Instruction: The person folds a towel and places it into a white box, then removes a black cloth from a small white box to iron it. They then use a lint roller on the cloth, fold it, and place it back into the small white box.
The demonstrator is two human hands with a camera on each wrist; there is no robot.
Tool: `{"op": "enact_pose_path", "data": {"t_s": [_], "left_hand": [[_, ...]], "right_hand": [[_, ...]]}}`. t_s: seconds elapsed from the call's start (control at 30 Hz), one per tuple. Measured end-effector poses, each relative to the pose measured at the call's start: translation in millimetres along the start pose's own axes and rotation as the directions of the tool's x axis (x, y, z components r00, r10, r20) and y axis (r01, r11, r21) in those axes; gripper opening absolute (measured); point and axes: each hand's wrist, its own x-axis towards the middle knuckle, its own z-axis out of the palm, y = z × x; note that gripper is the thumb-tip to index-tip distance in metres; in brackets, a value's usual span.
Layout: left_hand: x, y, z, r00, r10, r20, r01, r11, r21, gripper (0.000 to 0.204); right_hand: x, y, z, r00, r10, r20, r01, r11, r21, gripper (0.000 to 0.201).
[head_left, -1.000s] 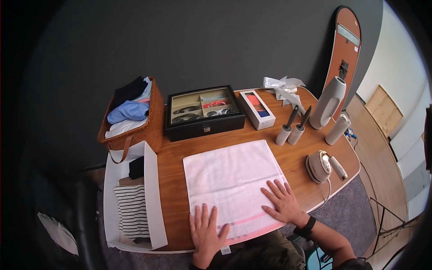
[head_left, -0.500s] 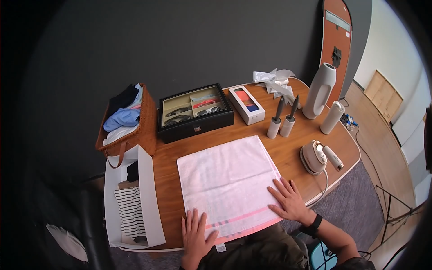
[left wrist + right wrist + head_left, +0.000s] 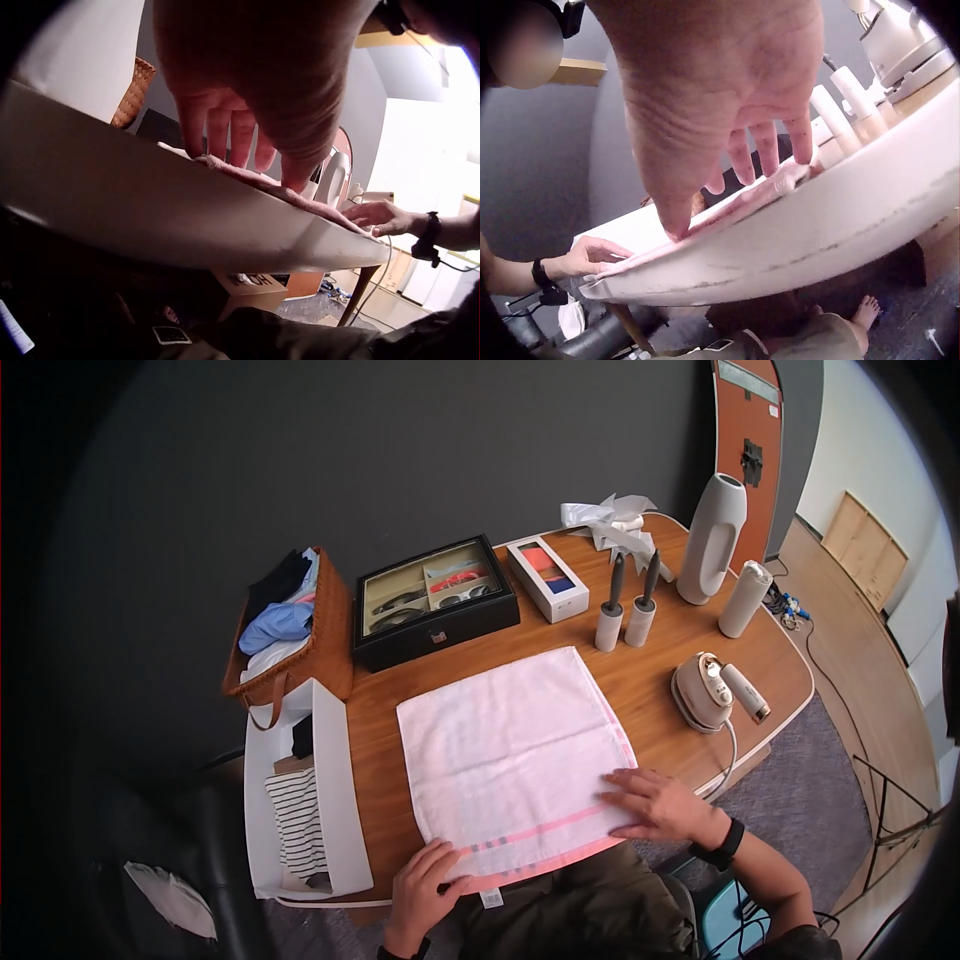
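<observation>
A pale pink towel (image 3: 510, 750) lies spread flat on the wooden table, with darker pink stripes along its near edge and a white tag hanging there. At its near left corner, my left hand (image 3: 418, 888) rests fingertips and thumb on the cloth. My right hand (image 3: 660, 807) touches the near right corner, fingers reaching over the cloth. In the left wrist view the left hand's fingers (image 3: 217, 135) point down onto the towel, thumb apart from them. The right wrist view shows the right thumb and fingers (image 3: 765, 150) spread along the towel's edge.
Left stand a white box (image 3: 345, 810) with striped clothing and a wicker basket (image 3: 335, 630) of clothes. Behind the towel are a black glasses case (image 3: 440, 635) and a white box (image 3: 570, 605). Two lint rollers (image 3: 608, 628) and a small iron (image 3: 705, 695) stand to the right.
Both hands have gone from lying flat with spread fingers to resting on fingertips, each at a near corner of the towel. The head view has shifted slightly.
</observation>
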Motion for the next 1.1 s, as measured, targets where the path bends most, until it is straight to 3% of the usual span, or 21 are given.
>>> {"op": "enact_pose_path", "data": {"t_s": [0.03,0.1,0.13,0.2,0.23,0.27,0.3,0.33,0.4,0.43,0.5,0.53,0.6,0.77,0.83,0.93,1.0,1.03,1.1], "left_hand": [[4.3,0.3,-2.5,0.999,-0.042,-0.026,0.040,0.998,-0.055,0.033],[6.5,-6.8,-4.2,0.988,-0.156,-0.011,0.150,0.961,-0.232,0.029],[10.1,-16.3,1.9,0.988,-0.157,-0.011,0.150,0.961,-0.231,0.029],[26.4,-33.8,13.3,0.875,-0.453,-0.171,0.281,0.763,-0.582,0.037],[39.7,-44.6,6.7,0.846,-0.532,0.001,0.359,0.569,-0.740,0.041],[58.3,-49.5,-4.3,0.804,-0.566,0.183,0.426,0.335,-0.840,0.046],[72.7,-48.7,-9.9,0.735,-0.650,0.193,0.477,0.294,-0.829,0.053],[83.2,-55.7,-12.1,0.734,-0.654,0.184,0.471,0.294,-0.832,0.053],[104.6,-77.8,-11.3,0.681,-0.680,0.272,0.518,0.184,-0.836,0.059],[111.1,-84.1,-10.7,0.684,-0.678,0.270,0.516,0.188,-0.836,0.059],[122.2,-87.5,-11.2,0.645,-0.650,0.402,0.575,0.066,-0.815,0.066],[123.8,-87.8,-10.0,0.648,-0.646,0.404,0.576,0.068,-0.815,0.066],[123.4,-84.6,-9.4,0.642,-0.672,0.369,0.652,0.227,-0.723,0.067],[120.6,-89.5,-7.5,0.628,-0.693,0.354,0.672,0.254,-0.696,0.069],[122.7,-90.5,-9.7,0.627,-0.689,0.362,0.671,0.242,-0.700,0.069],[134.6,-85.8,-13.7,0.602,-0.699,0.386,0.727,0.280,-0.627,0.069],[139.5,-81.9,-15.0,0.590,-0.725,0.356,0.797,0.451,-0.402,0.065],[139.1,-84.4,-13.5,0.589,-0.725,0.355,0.797,0.449,-0.405,0.065],[140.0,-87.4,-11.4,0.639,-0.699,0.320,0.765,0.538,-0.354,0.062]], "right_hand": [[3.8,0.7,-2.4,1.000,-0.005,-0.003,0.005,1.000,0.006,0.061],[10.4,2.5,-9.9,0.967,0.254,0.002,-0.248,0.943,0.219,0.053],[14.6,11.3,-5.3,0.967,0.254,0.002,-0.248,0.943,0.220,0.053],[30.9,29.7,2.7,0.942,0.318,-0.107,-0.275,0.915,0.294,0.044],[39.9,28.7,-6.2,0.876,0.481,0.042,-0.437,0.753,0.491,0.043],[46.6,35.6,-6.5,0.879,0.474,0.042,-0.432,0.758,0.488,0.043],[54.8,47.7,-0.1,0.816,0.572,0.088,-0.508,0.636,0.580,0.043],[63.2,58.4,6.2,0.742,0.655,0.145,-0.566,0.495,0.659,0.044],[78.8,75.3,11.6,0.726,0.673,0.139,-0.568,0.474,0.672,0.046],[82.0,81.1,13.4,0.701,0.699,0.141,-0.578,0.442,0.686,0.049],[87.9,81.6,11.8,0.699,0.702,0.140,-0.578,0.439,0.688,0.052],[88.5,82.2,10.6,0.697,0.703,0.144,-0.582,0.437,0.686,0.055],[85.2,83.8,9.8,0.699,0.697,0.160,-0.605,0.457,0.653,0.056],[80.6,90.6,19.3,0.729,0.674,0.118,-0.602,0.551,0.578,0.059],[92.0,90.6,12.6,0.666,0.717,0.206,-0.674,0.460,0.578,0.058],[101.1,100.5,18.3,0.627,0.752,0.202,-0.682,0.405,0.609,0.058],[100.9,103.3,20.2,0.647,0.746,0.159,-0.681,0.472,0.560,0.060],[101.1,104.8,21.1,0.668,0.735,0.115,-0.676,0.535,0.506,0.062],[100.5,100.0,17.6,0.664,0.740,0.106,-0.682,0.542,0.491,0.061]]}}
